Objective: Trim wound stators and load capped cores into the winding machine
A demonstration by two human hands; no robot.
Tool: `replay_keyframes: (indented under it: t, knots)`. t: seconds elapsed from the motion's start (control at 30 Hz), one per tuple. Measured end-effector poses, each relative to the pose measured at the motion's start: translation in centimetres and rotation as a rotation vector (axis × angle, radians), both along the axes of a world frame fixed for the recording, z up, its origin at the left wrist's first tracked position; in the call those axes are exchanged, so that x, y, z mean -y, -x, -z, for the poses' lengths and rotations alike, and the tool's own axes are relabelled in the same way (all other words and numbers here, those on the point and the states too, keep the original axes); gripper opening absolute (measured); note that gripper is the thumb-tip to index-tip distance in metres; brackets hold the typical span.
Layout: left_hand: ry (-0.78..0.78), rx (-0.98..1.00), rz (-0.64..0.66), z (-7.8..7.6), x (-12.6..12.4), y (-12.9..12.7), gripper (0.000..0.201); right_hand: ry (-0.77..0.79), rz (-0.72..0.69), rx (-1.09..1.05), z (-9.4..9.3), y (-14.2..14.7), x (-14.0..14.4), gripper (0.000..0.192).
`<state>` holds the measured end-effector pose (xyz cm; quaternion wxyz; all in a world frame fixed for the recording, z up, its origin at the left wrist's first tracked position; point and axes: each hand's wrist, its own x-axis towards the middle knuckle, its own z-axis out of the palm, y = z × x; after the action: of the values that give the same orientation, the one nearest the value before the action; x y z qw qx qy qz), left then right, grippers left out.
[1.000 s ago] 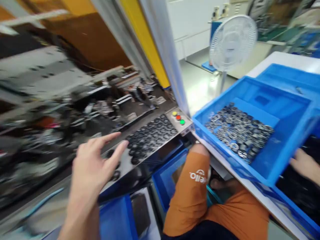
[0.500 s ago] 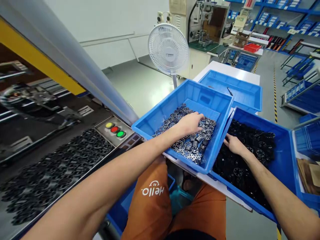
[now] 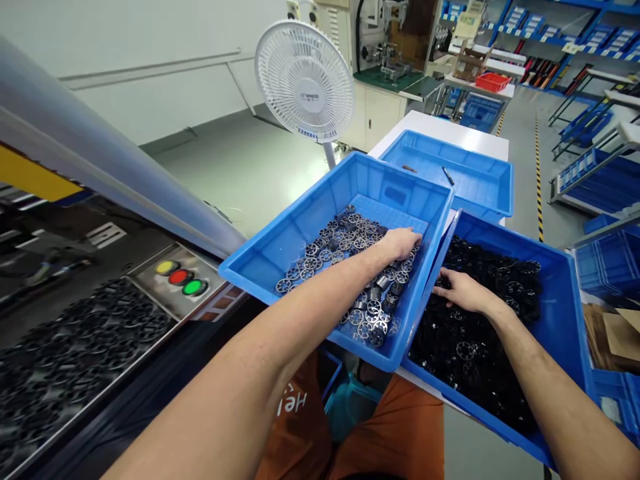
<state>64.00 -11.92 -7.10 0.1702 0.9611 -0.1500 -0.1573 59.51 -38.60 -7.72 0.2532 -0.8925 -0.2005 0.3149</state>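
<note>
1. Roughly centred, a tilted blue tray (image 3: 300,230) holds a heap of silver wheel-shaped parts (image 3: 350,267).
2. The person's left hand (image 3: 400,241) lies palm down on that heap's far side, fingers curled into the parts; whether it grips any cannot be told.
3. Just beside it, a second blue tray (image 3: 565,293) holds black wheel-shaped parts (image 3: 480,320).
4. The right hand (image 3: 460,292) rests flat on the black parts, fingers loosely spread, holding nothing visible.
5. Both trays sit on a white worktop (image 3: 440,130).

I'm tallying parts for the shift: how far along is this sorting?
Done: black rings cover the machine bed. In hand: the left hand digs among silver rings in one blue bin, the right hand among black ones beside it. Left: both bins hold many.
</note>
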Motion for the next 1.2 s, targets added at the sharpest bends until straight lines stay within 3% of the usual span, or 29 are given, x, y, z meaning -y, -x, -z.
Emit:
replay_keyframes:
  t: [0.17, 0.27, 0.37, 0.53, 0.7, 0.8, 0.97, 1.07, 1.2]
  knots:
    - [0.199, -0.049, -0.040, 0.6, -1.2, -0.2, 0.030, -0.081, 0.055, -0.081, -0.9, -0.4, 0.8, 0.026]
    - [0.394, -0.079, -0.142, 0.1, -2.1, 0.0, 0.024, -0.115, 0.096, -0.109, -1.1, -0.6, 0.9, 0.026]
    - [0.636, -0.118, -0.331, -1.3, -2.8, -0.1, 0.029, -0.149, 0.127, -0.151, -1.2, -0.4, 0.6, 0.025]
    - [1.071, -0.197, -0.628, -5.3, -2.9, 0.8, 0.029, -0.126, 0.149, -0.219, -0.9, 0.3, -0.3, 0.019]
    - [1.351, -0.324, -0.720, -8.2, -2.4, 6.4, 0.018, -0.130, 0.163, -0.249, -1.7, 0.3, -0.5, 0.016]
    - [1.430, -0.389, -0.739, -8.8, -2.0, 11.1, 0.009, -0.192, 0.217, -0.268, -2.7, 0.2, -0.3, 0.015]
    - [1.526, -0.463, -0.726, -9.0, -1.5, 17.7, 0.006, -0.339, 0.339, -0.261, -4.3, 0.3, 0.0, 0.040]
    - [1.609, -0.504, -0.698, -8.7, -1.4, 19.9, 0.033, -0.406, 0.438, -0.268, -4.6, 0.1, 0.1, 0.041]
    - [1.654, -0.458, -0.714, -8.4, -1.2, 21.0, 0.055, -0.477, 0.575, -0.293, -4.5, -0.2, 0.1, 0.029]
